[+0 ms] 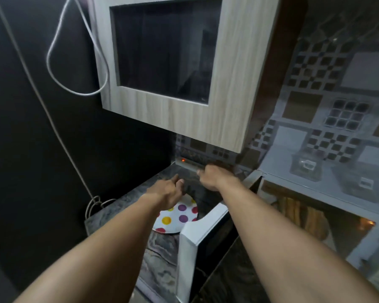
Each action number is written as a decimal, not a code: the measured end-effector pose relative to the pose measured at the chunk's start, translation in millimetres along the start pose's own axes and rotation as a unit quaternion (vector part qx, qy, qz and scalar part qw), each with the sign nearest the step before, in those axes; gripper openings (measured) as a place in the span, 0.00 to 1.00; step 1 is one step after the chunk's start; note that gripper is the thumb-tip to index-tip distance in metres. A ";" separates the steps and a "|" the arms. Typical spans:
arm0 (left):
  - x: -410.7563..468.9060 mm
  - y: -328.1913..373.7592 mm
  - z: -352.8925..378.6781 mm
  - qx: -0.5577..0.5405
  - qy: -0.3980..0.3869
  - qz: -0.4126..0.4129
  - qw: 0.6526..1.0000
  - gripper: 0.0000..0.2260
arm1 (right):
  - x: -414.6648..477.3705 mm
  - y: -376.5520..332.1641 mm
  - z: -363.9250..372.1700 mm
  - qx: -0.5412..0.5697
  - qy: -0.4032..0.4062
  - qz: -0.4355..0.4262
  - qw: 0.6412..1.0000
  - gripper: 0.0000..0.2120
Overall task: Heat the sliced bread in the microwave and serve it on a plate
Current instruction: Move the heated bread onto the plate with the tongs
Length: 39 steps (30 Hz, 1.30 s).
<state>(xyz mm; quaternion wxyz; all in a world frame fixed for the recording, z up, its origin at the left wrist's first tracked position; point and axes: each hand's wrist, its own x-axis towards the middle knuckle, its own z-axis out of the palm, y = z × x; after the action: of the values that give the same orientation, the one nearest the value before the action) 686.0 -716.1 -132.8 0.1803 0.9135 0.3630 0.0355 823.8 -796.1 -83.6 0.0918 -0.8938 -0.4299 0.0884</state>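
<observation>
Microwave door: swung open toward the camera, between the forearms, leaving the cavity reachable.
Polka-dot plate: flat on the marble bench, just left of the door, likely waiting for serving.
Left hand: above the plate's far edge, fingers loosely curled, gripping nothing visible.
Right hand: clenched near the wall switch strip, probably at the power; grasp unclear.
Sliced bread: not identifiable; cavity blurred.

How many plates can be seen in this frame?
1. A white plate with coloured dots lies on the stone counter, partly under the left hand and left of the open microwave door. Others could be hidden behind the arms.
</observation>
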 end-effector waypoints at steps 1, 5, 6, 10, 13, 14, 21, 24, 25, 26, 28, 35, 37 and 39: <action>6.4 -16.6 -2.1 0.015 -0.002 0.002 1.000 0.24 | 3.4 -11.6 4.7 0.003 0.002 0.008 1.000 0.25; 25.4 -73.7 -9.3 0.016 -0.004 -0.025 1.000 0.25 | 11.5 -49.9 20.6 0.009 0.002 0.050 0.999 0.23; 31.4 -85.3 -11.1 0.011 -0.007 -0.022 1.000 0.25 | 14.3 -58.4 24.1 0.009 0.005 0.061 0.998 0.22; 56.4 -123.5 -14.2 0.011 -0.028 0.002 1.000 0.26 | 31.2 -87.9 46.9 0.010 0.028 0.112 0.993 0.21; 73.1 -149.4 -8.5 0.017 -0.054 0.034 0.998 0.26 | 46.1 -101.4 73.9 0.016 0.036 0.166 0.985 0.26; 76.9 -155.9 -5.4 0.016 -0.061 0.042 0.997 0.26 | 48.8 -104.2 82.0 0.010 0.035 0.180 0.983 0.29; 105.6 -181.5 12.6 0.013 -0.092 0.045 0.995 0.27 | 63.8 -113.3 122.1 0.010 0.046 0.203 0.978 0.33; 114.6 -187.3 20.2 0.003 -0.091 0.047 0.995 0.27 | 73.2 -108.6 138.1 0.018 0.053 0.212 0.976 0.31; 117.8 -189.9 24.1 0.000 -0.087 0.043 0.995 0.27 | 75.0 -106.7 142.7 0.020 0.059 0.213 0.975 0.31; 125.2 -195.4 30.3 0.000 -0.084 0.041 0.996 0.27 | 79.2 -105.8 150.1 0.021 0.067 0.211 0.975 0.31; 141.7 -207.6 41.9 0.022 -0.086 0.049 0.995 0.27 | 87.8 -102.0 166.1 0.022 0.076 0.215 0.973 0.32; 200.5 -235.4 84.9 0.072 -0.113 0.092 0.987 0.36 | 111.1 -68.4 219.2 0.027 0.071 0.275 0.958 0.36; 206.7 -237.8 90.3 0.055 -0.117 0.087 0.988 0.32 | 115.0 -64.5 234.6 0.024 0.070 0.282 0.957 0.35; 214.7 -240.1 94.8 0.036 -0.109 0.079 0.990 0.30 | 118.4 -59.7 246.8 0.021 0.068 0.288 0.955 0.33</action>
<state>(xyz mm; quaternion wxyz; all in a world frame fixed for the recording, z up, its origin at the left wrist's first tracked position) 706.0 -438.5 -320.7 0.1829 0.9434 0.2693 -0.0634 793.2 -644.9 -317.4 0.1103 -0.9815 -0.1453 0.0587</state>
